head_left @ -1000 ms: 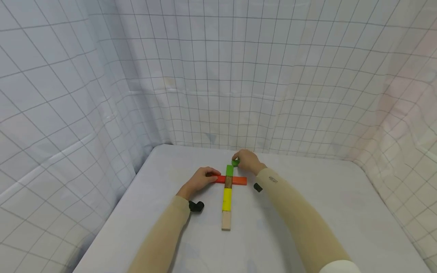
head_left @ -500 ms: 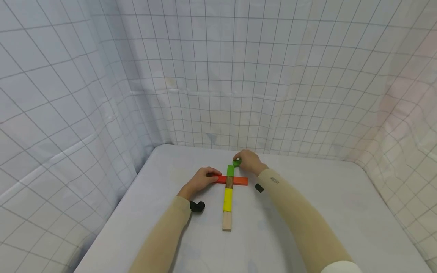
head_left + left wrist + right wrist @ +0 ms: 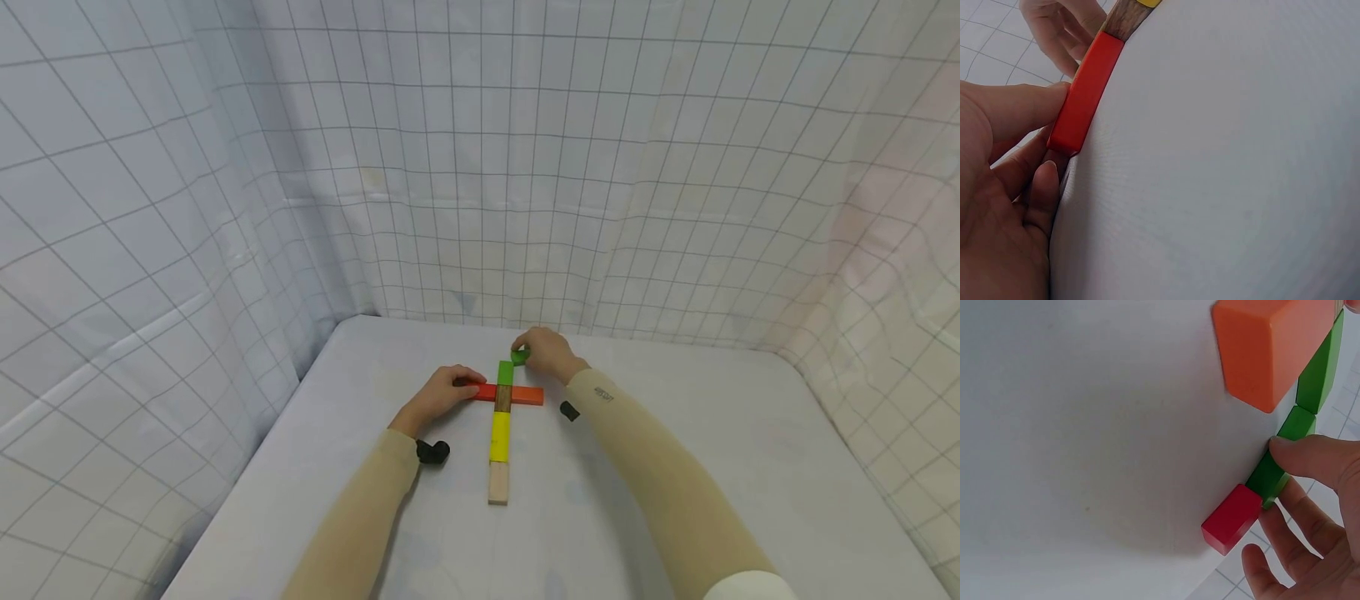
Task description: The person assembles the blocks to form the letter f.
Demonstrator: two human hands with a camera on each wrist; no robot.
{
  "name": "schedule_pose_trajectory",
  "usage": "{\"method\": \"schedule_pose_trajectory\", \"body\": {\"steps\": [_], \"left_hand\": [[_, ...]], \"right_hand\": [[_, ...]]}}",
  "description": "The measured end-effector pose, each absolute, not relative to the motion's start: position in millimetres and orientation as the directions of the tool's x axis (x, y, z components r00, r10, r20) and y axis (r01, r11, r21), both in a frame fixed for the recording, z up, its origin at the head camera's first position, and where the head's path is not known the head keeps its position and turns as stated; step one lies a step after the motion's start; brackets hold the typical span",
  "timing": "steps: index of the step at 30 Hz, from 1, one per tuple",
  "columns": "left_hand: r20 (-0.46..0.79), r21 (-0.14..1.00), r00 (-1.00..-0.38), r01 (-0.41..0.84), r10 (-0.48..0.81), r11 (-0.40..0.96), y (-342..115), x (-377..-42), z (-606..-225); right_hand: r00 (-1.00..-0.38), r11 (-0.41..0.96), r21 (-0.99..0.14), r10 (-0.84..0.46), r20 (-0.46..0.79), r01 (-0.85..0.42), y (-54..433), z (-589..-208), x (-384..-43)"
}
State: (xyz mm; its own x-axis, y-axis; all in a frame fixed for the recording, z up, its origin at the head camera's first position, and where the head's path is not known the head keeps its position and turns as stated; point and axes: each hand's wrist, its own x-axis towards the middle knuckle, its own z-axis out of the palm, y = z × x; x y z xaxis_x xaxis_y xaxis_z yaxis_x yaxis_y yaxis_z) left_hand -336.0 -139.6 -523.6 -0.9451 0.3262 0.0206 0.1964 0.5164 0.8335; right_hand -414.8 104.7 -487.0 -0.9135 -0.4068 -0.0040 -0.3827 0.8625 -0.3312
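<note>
Wooden blocks lie in a cross on the table. My left hand [image 3: 438,394] holds the outer end of the red block [image 3: 1088,94], the cross's left arm, with the thumb on its side. The red block touches the dark brown block [image 3: 503,398] in the centre. At the far end, my right hand [image 3: 549,354] pinches a green block [image 3: 1266,475] between thumb and fingers, its near end at the corner of the cross's green block [image 3: 1322,369]. A smaller red block [image 3: 1232,519] touches the pinched block's other end; the right hand hides it in the head view.
An orange block [image 3: 528,396] forms the right arm. Towards me run a yellow section [image 3: 499,437] and a pale wooden block [image 3: 498,483]. White cloth with a grid [image 3: 480,208] hangs behind the table [image 3: 712,433] and along both sides.
Both hands stay almost still at their blocks. The right hand and its green block shifted very slightly right in the first half second; the whole head view shifted slightly too.
</note>
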Motion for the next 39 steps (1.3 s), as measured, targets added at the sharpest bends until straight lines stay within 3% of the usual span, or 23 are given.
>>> {"method": "schedule_pose_trajectory", "body": {"steps": [15, 23, 39], "left_hand": [[0.045, 0.826, -0.942, 0.222, 0.332, 0.518, -145, -342, -527], [0.035, 0.835, -0.941, 0.213, 0.338, 0.508, -145, -339, -526], [0.021, 0.836, -0.944, 0.197, 0.329, 0.512, -139, -335, -523]], "right_hand": [[-0.908, 0.850, -0.369, -0.418, -0.038, -0.376, 125, -454, -423], [-0.924, 0.882, -0.351, -0.368, -0.100, -0.313, 139, -468, -417], [-0.944, 0.889, -0.368, -0.321, -0.075, -0.273, 150, -482, -411]]}}
